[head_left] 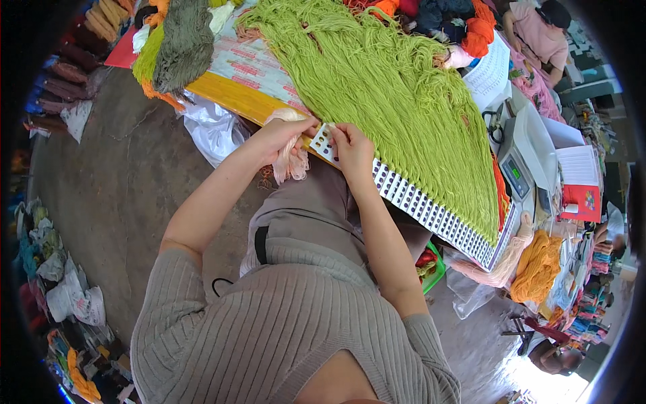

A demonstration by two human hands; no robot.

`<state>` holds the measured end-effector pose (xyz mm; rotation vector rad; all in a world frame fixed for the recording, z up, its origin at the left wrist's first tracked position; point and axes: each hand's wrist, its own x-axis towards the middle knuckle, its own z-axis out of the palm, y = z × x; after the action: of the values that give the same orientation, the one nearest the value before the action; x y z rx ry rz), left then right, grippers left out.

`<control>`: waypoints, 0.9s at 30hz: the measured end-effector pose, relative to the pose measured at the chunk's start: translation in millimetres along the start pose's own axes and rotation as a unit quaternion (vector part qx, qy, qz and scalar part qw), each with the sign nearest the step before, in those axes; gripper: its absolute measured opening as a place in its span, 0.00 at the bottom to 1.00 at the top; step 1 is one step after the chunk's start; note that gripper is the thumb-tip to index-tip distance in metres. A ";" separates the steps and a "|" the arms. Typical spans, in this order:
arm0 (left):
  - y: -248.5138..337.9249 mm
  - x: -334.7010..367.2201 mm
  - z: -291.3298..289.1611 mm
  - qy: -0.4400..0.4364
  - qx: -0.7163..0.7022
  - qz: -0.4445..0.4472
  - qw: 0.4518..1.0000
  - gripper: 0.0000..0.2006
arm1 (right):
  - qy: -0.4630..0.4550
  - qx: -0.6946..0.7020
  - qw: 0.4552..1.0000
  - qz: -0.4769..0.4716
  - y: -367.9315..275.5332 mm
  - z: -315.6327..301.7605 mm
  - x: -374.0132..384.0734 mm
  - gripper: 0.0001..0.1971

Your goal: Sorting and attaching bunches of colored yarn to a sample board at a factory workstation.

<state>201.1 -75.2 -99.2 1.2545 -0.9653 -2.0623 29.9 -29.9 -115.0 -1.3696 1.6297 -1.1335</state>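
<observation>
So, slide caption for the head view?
Left hand holds pink yarn, right hand touches a holed white strip, green yarn alongside.

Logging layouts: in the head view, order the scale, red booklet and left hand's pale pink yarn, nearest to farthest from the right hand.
1. Pale pink yarn, just left, in the left hand.
2. Scale, right, past the green yarn.
3. Red booklet, farther right, beyond the scale.
</observation>
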 end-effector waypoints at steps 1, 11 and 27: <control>0.7 1.2 3.3 0.002 0.007 0.009 1.000 0.13 | 0.004 -0.001 1.000 -0.005 0.9 0.9 -0.3 0.08; -5.1 17.7 10.7 0.062 0.274 0.137 0.950 0.06 | 0.028 -0.072 0.994 -0.074 1.4 1.3 -4.4 0.07; 20.4 29.9 6.0 -0.018 0.180 -0.036 0.983 0.07 | -0.150 0.001 0.985 0.080 -2.2 -10.2 21.9 0.11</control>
<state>184.6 -107.8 -96.6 1.4519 -1.3739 -2.0296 17.3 -49.8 -108.9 -1.3112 1.4878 -0.7919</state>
